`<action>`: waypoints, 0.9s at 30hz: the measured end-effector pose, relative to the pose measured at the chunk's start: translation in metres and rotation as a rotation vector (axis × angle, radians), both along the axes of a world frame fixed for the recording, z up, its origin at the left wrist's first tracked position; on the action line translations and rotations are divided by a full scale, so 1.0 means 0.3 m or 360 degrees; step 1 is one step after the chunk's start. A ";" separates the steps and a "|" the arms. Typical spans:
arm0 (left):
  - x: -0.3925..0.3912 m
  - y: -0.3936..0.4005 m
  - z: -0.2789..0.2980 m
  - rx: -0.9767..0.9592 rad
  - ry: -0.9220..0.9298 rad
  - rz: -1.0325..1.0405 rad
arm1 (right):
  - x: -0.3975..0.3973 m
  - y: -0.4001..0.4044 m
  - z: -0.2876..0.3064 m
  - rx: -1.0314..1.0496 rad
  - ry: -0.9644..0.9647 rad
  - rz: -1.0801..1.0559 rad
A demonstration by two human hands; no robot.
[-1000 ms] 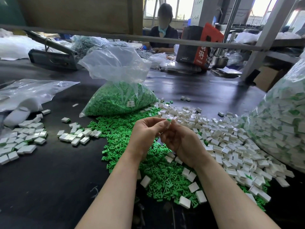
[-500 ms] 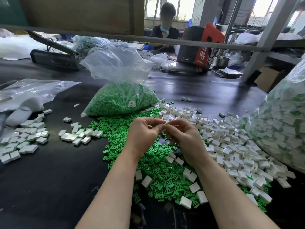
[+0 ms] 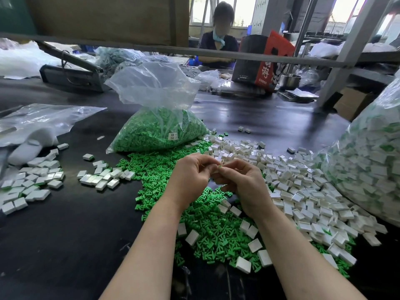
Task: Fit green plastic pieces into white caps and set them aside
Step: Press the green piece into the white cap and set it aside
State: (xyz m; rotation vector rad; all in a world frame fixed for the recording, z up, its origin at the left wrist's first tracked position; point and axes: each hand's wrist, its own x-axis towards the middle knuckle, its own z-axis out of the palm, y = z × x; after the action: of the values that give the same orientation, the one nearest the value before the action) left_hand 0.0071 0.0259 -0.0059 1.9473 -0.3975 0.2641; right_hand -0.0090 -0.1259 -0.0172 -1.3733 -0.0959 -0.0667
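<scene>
Frame centre: left hand (image 3: pixel 190 178) and right hand (image 3: pixel 244 182) meet fingertip to fingertip above the table. Left fingers curl around a small white cap (image 3: pixel 216 169), mostly hidden; its long axis cannot be told. Right fingertips pinch a green plastic piece (image 3: pixel 220 167) at the cap's mouth; only a tip shows. Below: heap of loose green pieces (image 3: pixel 207 226), matte, T-shaped. Right: pile of empty white caps (image 3: pixel 303 191), glossy, boxy. Left: assembled caps (image 3: pixel 104 176) lying flat.
</scene>
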 end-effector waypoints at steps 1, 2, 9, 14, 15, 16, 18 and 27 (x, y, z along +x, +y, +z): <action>0.001 0.000 -0.001 0.0009 -0.0008 0.0003 | 0.001 -0.001 -0.001 0.0010 0.0009 0.0006; 0.002 0.000 -0.002 0.0017 -0.0013 0.0005 | 0.002 -0.003 -0.002 0.0013 0.0016 0.0012; 0.002 0.008 -0.005 0.0033 -0.0018 0.0016 | 0.000 -0.005 -0.004 -0.0072 0.0038 -0.0020; 0.000 0.009 -0.002 0.0030 0.0001 0.0001 | -0.003 -0.006 -0.002 -0.0082 0.0052 -0.0018; -0.001 0.009 -0.001 0.0031 0.0008 -0.0006 | -0.004 -0.007 -0.001 -0.0068 0.0054 -0.0017; -0.001 0.007 0.000 0.0029 0.0019 -0.0015 | -0.004 -0.007 -0.001 -0.0057 0.0054 -0.0018; -0.003 0.004 0.002 0.0017 0.0044 -0.0031 | -0.004 -0.007 0.000 -0.0032 0.0058 -0.0022; -0.007 0.005 0.007 0.0032 0.0075 -0.0024 | -0.004 -0.007 0.001 -0.0073 0.0049 -0.0006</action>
State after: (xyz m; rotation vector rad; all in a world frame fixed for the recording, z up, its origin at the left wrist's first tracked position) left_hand 0.0051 0.0274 -0.0038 1.9660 -0.3853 0.2048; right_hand -0.0101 -0.1280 -0.0169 -1.4199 -0.0694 -0.0468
